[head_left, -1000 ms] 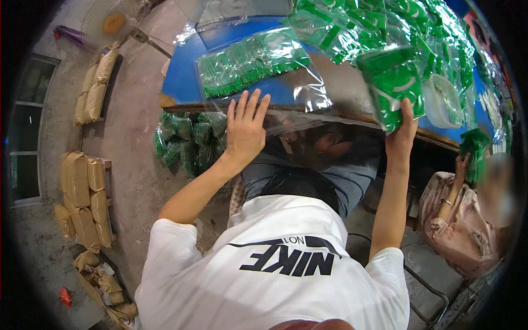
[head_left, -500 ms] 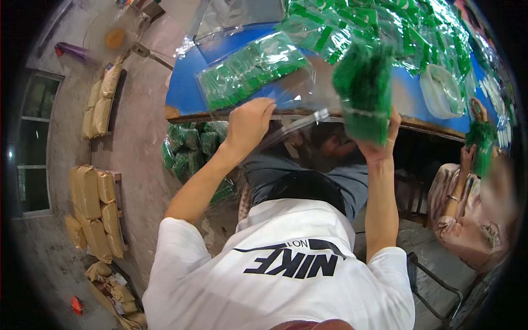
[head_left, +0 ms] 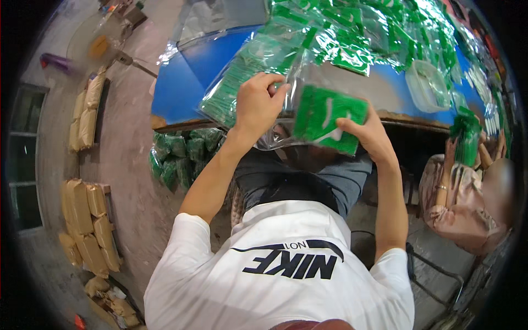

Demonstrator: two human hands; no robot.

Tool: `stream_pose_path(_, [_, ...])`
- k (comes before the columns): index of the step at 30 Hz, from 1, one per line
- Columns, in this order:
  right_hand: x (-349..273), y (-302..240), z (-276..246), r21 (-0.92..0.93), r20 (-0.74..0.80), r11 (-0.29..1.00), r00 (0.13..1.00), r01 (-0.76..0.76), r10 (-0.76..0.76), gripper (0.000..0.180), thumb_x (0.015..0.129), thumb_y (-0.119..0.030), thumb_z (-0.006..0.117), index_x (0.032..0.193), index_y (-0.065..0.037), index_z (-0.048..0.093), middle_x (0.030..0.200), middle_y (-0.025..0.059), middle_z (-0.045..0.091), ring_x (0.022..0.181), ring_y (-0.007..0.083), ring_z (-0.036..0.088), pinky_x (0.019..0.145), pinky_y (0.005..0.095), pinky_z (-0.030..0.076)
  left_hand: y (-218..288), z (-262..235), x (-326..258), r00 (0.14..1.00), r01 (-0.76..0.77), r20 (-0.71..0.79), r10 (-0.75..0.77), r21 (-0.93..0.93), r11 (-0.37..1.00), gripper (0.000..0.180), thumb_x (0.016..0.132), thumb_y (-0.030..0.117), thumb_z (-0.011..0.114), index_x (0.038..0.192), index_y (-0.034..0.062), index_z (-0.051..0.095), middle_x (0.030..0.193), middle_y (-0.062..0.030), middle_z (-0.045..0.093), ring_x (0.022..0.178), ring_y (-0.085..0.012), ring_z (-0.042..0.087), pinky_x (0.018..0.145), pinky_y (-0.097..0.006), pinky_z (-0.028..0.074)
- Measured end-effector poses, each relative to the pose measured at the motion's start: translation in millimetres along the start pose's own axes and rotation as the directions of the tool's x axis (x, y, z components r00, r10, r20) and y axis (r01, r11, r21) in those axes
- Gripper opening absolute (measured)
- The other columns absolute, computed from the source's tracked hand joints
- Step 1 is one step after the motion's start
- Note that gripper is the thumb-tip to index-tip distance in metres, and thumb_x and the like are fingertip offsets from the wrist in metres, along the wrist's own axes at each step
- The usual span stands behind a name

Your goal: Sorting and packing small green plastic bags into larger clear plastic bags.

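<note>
Concrete floor [head_left: 129, 181] spreads left of the blue-topped counter [head_left: 173, 82]. At its front edge, the person's right hand [head_left: 369, 132] grips a green packet [head_left: 322, 113], thumb across its face. Curled fingers of the left hand [head_left: 261, 104] pinch a clear plastic bag [head_left: 296, 74] holding a row of green packets [head_left: 228, 93]; whether the gripped packet is inside it cannot be told. Beyond lie a heap of wrapped packets [head_left: 357, 27] and a translucent tub [head_left: 426, 88]. Green bundles [head_left: 184, 157] sit below, tan sacks [head_left: 82, 214] farther left; rightward, a co-worker [head_left: 462, 212] holds green pieces [head_left: 466, 135].
</note>
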State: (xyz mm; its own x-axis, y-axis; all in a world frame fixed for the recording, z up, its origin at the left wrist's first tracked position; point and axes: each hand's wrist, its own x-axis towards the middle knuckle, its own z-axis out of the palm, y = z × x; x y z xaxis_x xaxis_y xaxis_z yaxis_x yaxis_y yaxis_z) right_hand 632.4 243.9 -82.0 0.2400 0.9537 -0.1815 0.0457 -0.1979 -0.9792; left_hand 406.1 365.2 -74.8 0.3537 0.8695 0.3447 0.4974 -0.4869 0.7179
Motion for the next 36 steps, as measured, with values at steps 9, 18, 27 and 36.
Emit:
stream_pose_path(9, [61.9, -32.0, -8.4, 0.003, 0.025, 0.998, 0.998, 0.063, -0.063, 0.048, 0.08, -0.029, 0.078, 0.115, 0.0, 0.063, 0.099, 0.0107, 0.069, 0.082, 0.0164, 0.067, 0.072, 0.0308, 0.055, 21.3, 7.7, 6.2, 0.976, -0.189, -0.078, 0.202, 0.148, 0.971, 0.016, 0.081, 0.012, 0.073, 0.094, 0.0043, 0.072, 0.072, -0.0087, 0.057, 0.062, -0.0242, 0.057, 0.06, -0.036, 0.046])
stream_pose_path(18, [61.7, -13.8, 32.0, 0.19, 0.12, 0.95, 0.967, -0.246, 0.226, 0.037, 0.089, -0.031, 0.071, 0.113, -0.005, 0.061, 0.091, 0.0009, 0.066, 0.076, 0.0081, 0.064, 0.062, 0.0238, 0.051, 31.7, 19.0, 11.4, 0.985, -0.145, -0.061, 0.16, 0.202, 0.969, 0.014, 0.085, 0.019, 0.067, 0.089, 0.0058, 0.071, 0.086, -0.0126, 0.065, 0.08, -0.0335, 0.066, 0.071, -0.042, 0.053])
stream_pose_path(27, [121.8, 31.1, 83.3, 0.347, 0.463, 0.937, 0.877, -0.046, -0.128, 0.039, 0.098, -0.037, 0.058, 0.124, -0.008, 0.055, 0.114, 0.0065, 0.061, 0.097, 0.0173, 0.062, 0.081, 0.0326, 0.054, 43.0, 30.7, 19.8, 0.98, -0.11, -0.151, 0.131, 0.138, 0.984, 0.012, 0.087, 0.015, 0.063, 0.087, 0.0053, 0.069, 0.088, -0.0121, 0.065, 0.081, -0.0336, 0.066, 0.072, -0.044, 0.054])
stream_pose_path(36, [108.0, -29.5, 99.4, 0.069, 0.312, 0.925, 0.888, -0.375, 0.337, 0.064, 0.087, -0.042, 0.072, 0.134, -0.003, 0.051, 0.126, 0.0133, 0.059, 0.107, 0.0253, 0.063, 0.088, 0.0397, 0.054, -129.1, -70.0, 56.5, 0.939, 0.308, 0.032, -0.343, -0.524, 0.794, 0.063, 0.096, 0.038, 0.061, 0.144, 0.0023, 0.042, 0.13, -0.0181, 0.059, 0.12, -0.0239, 0.056, 0.101, -0.036, 0.045])
